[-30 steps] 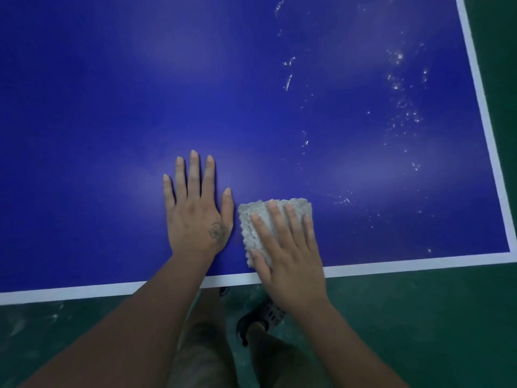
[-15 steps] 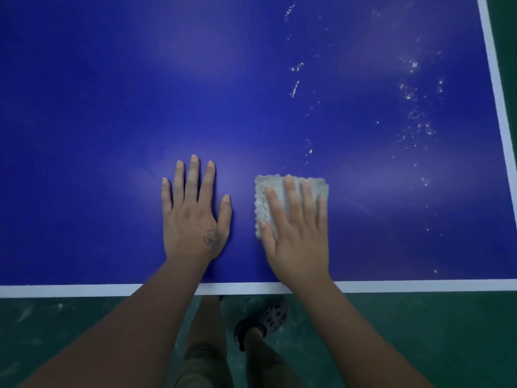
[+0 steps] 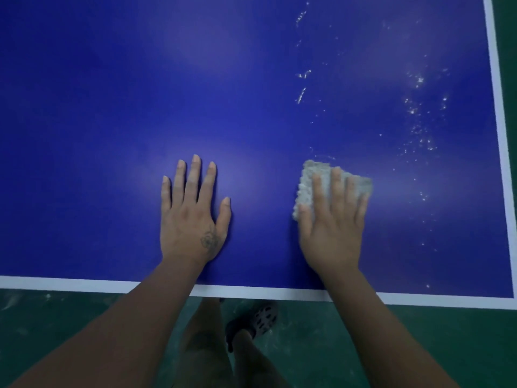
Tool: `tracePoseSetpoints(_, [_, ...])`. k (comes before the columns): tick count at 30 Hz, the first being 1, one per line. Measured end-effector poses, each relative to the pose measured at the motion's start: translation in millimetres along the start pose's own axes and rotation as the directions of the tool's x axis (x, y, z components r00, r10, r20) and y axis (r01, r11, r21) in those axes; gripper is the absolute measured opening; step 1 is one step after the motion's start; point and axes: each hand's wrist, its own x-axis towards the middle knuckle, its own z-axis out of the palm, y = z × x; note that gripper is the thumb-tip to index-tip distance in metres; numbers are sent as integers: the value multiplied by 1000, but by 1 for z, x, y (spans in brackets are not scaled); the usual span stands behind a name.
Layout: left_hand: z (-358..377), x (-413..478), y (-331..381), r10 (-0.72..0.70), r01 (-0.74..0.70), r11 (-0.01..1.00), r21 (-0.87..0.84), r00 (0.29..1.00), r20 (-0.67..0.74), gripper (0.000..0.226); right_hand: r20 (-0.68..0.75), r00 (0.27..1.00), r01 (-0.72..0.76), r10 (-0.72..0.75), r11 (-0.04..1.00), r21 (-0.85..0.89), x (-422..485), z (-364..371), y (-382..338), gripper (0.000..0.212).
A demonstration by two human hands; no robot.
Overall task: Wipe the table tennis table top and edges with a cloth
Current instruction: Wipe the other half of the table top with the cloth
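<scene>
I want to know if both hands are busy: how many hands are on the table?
2. The left hand lies flat on the bare blue table top near the front edge; the right hand, to its right, presses flat on the grey cloth.

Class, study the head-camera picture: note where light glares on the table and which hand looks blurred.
Head view: soft pale glare patches lie on the blue table top, one just beyond the left hand. The right hand and the cloth under it look smeared by motion blur, while the left hand is fairly sharp. The green floor is dim.
</scene>
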Motion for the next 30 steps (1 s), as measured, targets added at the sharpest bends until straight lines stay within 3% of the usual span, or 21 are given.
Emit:
tracePoseSetpoints(4, [4, -1, 0, 7, -7, 1000, -10, 1000, -26, 72, -79, 976, 204, -202, 979, 12, 38, 12, -65, 64])
tracePoseSetpoints(8, [4, 0, -1, 7, -7, 1000, -10, 1000, -17, 71, -133, 957, 263, -258, 965, 22, 77, 17, -58, 62])
tracePoseSetpoints(13, [3, 1, -2, 7, -7, 1000, -10, 1000, 28, 73, -135, 989, 56, -58, 998, -23, 72, 2, 9, 61])
tracePoseSetpoints(17, [4, 2, -3, 9, -8, 1000, -11, 999, 43, 74, -74, 997, -23, 24, 1000, 5, 62, -3, -4, 62])
tracePoseSetpoints(22, [5, 1, -2, 14, -13, 999, -33, 999, 31, 73, -109, 963, 249, -248, 969, -5, 105, 11, -77, 61])
tracePoseSetpoints(25, [5, 1, -3, 12, -11, 999, -34, 999, 36, 73, -126, 937, 332, -327, 943, 25, 146, 11, -77, 61])
tracePoseSetpoints(27, [4, 1, -4, 15, -13, 999, -35, 999, 48, 73, -133, 948, 293, -288, 956, 22, 161, 7, -51, 62])
tracePoseSetpoints(30, [5, 1, -4, 14, -11, 999, -50, 999, 46, 74, -128, 985, 119, -116, 993, 14, 160, 1, -10, 61])
